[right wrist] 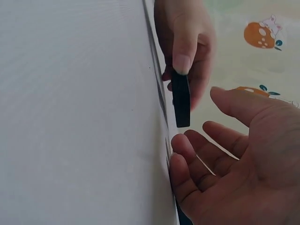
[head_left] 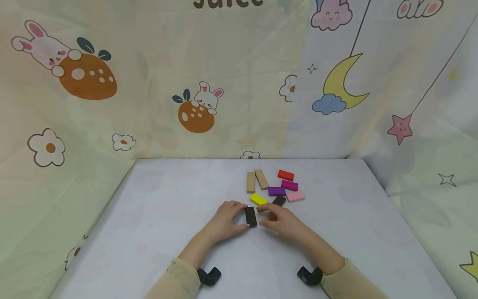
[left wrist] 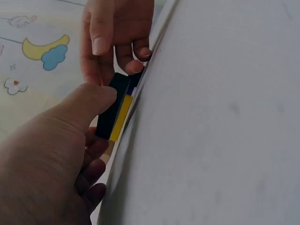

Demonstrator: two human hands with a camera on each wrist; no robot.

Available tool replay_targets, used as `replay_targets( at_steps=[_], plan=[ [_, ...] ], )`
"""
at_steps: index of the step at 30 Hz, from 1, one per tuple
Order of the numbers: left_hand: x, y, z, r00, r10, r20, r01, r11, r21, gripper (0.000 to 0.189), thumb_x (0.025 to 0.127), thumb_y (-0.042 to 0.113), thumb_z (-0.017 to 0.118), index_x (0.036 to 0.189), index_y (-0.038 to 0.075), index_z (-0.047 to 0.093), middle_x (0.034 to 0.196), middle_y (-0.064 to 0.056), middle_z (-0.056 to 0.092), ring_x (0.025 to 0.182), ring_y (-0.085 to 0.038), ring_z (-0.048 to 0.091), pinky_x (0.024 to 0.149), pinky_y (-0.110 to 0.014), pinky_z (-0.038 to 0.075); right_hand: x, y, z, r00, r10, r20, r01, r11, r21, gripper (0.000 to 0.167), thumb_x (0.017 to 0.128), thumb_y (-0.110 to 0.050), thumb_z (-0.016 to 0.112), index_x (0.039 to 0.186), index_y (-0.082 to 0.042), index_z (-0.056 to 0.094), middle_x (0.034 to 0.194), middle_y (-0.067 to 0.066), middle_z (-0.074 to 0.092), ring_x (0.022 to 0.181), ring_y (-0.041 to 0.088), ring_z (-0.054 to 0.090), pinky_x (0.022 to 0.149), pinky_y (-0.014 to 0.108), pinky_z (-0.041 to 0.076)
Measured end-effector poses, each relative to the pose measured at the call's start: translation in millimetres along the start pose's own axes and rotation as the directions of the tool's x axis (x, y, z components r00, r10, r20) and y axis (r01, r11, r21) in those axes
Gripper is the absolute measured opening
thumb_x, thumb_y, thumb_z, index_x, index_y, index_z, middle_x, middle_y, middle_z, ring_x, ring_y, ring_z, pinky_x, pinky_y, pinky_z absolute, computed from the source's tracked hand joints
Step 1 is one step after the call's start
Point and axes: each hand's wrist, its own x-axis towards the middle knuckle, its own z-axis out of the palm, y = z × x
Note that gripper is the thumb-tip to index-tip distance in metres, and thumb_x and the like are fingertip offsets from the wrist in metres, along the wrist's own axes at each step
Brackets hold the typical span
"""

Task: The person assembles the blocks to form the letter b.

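Between thumb and fingertips my left hand (head_left: 225,221) pinches a black block (head_left: 250,216) by its ends. Seen from the left wrist, the thumb lies on one end of the same black block (left wrist: 111,108). My right hand (head_left: 283,221) is just to the right of it, fingers loosely bent and apart. In the right wrist view a gap shows between that right hand (right wrist: 239,159) and the black block (right wrist: 181,101). Behind the hands lie a yellow block (head_left: 258,199) and a second black block (head_left: 279,201), partly covered by the right hand.
Farther back on the white table (head_left: 168,191) lie two wooden blocks (head_left: 251,182), a purple block (head_left: 276,191), a magenta block (head_left: 289,185), a red block (head_left: 285,175) and a pink block (head_left: 295,196). A printed cloth (head_left: 239,54) hangs behind the table.
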Motion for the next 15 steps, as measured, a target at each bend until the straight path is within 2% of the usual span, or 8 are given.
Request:
replay_targets(
  at_steps=[3,6,11,15],
  plan=[
    [-6.5,-6.0,-5.1,0.999,0.041,0.022,-0.04,0.999,-0.014,0.06,0.086,0.048,0.073,0.137,0.022,0.056,0.131,0.003,0.06,0.121,-0.019,0.051,0.105,-0.04,0.044,1.7,-3,1,0.999,-0.028,0.028,0.028,1.0,0.001,0.051,0.086,-0.035,0.076,0.134,-0.028,0.059,0.105,-0.007,0.065,0.088,0.013,0.059,0.073,0.022,0.054],
    [-12.7,-10.7,-8.0,0.998,0.055,0.033,-0.055,0.998,-0.017,0.061,0.086,0.047,0.073,0.139,0.023,0.055,0.131,0.005,0.059,0.122,-0.017,0.05,0.106,-0.04,0.044,3.7,-4,4,0.997,-0.064,0.051,0.064,0.998,-0.002,0.056,0.085,-0.037,0.077,0.136,-0.027,0.057,0.096,-0.006,0.063,0.086,0.014,0.057,0.07,0.022,0.052],
    [-20.3,-15.9,-9.4,0.996,0.078,0.034,-0.077,0.997,-0.019,0.06,0.085,0.048,0.073,0.138,0.026,0.055,0.131,0.008,0.058,0.122,-0.015,0.05,0.106,-0.039,0.043,6.7,-4,13,0.991,-0.121,0.057,0.122,0.992,-0.018,0.059,0.084,-0.039,0.077,0.138,-0.027,0.056,0.099,-0.006,0.063,0.089,0.015,0.055,0.074,0.021,0.049],
    [-24.0,-16.9,-11.0,0.992,0.118,0.033,-0.117,0.992,-0.037,0.058,0.085,0.046,0.074,0.137,0.027,0.056,0.13,0.009,0.058,0.122,-0.014,0.05,0.106,-0.04,0.042,7.7,-4,21,0.986,-0.157,0.049,0.159,0.986,-0.042,0.06,0.084,-0.039,0.077,0.139,-0.028,0.055,0.106,-0.006,0.063,0.094,0.013,0.055,0.08,0.022,0.049]
  ],
)
